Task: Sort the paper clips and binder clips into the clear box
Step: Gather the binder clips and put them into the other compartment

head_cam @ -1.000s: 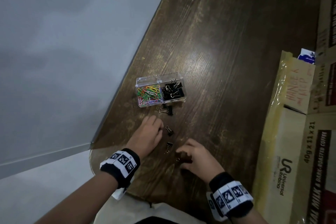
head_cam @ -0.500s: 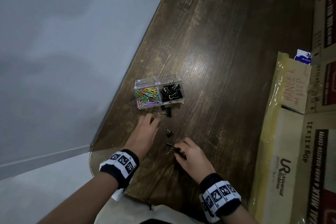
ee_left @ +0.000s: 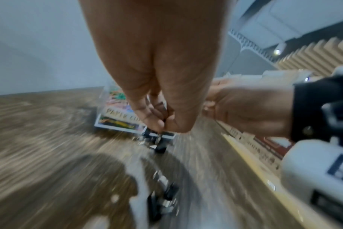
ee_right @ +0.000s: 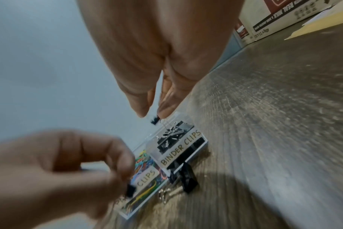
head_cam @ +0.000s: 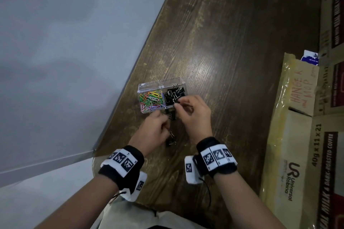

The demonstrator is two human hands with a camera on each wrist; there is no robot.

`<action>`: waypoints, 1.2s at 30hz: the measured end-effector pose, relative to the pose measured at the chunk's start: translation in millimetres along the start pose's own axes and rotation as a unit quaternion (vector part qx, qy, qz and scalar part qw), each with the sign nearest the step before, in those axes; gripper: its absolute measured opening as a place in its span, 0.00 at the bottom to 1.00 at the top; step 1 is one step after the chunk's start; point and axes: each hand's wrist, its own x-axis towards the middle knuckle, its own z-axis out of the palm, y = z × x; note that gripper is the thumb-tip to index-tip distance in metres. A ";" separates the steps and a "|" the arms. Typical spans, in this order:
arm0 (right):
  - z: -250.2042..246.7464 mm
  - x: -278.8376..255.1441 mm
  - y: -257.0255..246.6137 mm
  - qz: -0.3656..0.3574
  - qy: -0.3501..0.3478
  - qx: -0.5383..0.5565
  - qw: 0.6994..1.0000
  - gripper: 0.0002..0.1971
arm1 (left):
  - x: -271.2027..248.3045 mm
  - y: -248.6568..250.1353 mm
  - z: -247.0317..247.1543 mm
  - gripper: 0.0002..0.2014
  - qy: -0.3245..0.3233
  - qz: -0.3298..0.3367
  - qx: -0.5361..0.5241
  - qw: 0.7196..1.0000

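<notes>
The clear box (head_cam: 149, 86) stands near the table's left edge, with coloured paper clips (head_cam: 150, 98) in its left half and black binder clips (head_cam: 174, 95) in its right half. My right hand (head_cam: 176, 103) hovers over the binder-clip half. It pinches a black binder clip (ee_right: 155, 120) by its wire handle. My left hand (head_cam: 164, 119) is just in front of the box, its fingertips pinching another small binder clip (ee_left: 160, 148). One loose binder clip (head_cam: 172, 115) lies against the box front. More loose binder clips (head_cam: 170, 142) lie beside my left wrist.
The dark wooden table (head_cam: 223, 42) runs away from me, its left edge (head_cam: 130, 72) dropping off beside the box. Taped cardboard cartons (head_cam: 297, 135) line the right side. Labels on the box front read "BINDER CLIPS" (ee_right: 180, 148) and "PAPER CLIPS".
My right hand has lifted a binder clip from the near part of the table and carried it forward over the box. My left hand has gone from lying flat to pinching a clip.
</notes>
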 end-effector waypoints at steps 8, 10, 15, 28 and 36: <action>-3.3 -39.8 25.9 0.054 -0.287 -0.161 0.943 0.19 | 31.7 29.5 -28.8 0.05 0.184 0.041 -0.090 0.978; 0.8 -57.8 32.3 0.032 -0.349 -0.216 0.912 0.21 | 27.9 18.5 -18.1 0.05 0.137 0.039 -0.048 0.989; 3.9 -78.5 42.2 0.038 -0.299 -0.161 0.940 0.10 | 15.9 -14.9 23.7 0.20 -0.013 0.110 0.123 0.986; -10.9 -55.3 43.5 0.098 -0.258 -0.188 0.943 0.08 | -7.3 -35.8 30.2 0.08 -0.032 0.107 0.148 0.983; -3.6 -8.5 14.8 0.046 -0.044 -0.032 0.997 0.09 | 4.6 3.2 6.1 0.07 0.109 0.106 -0.010 0.988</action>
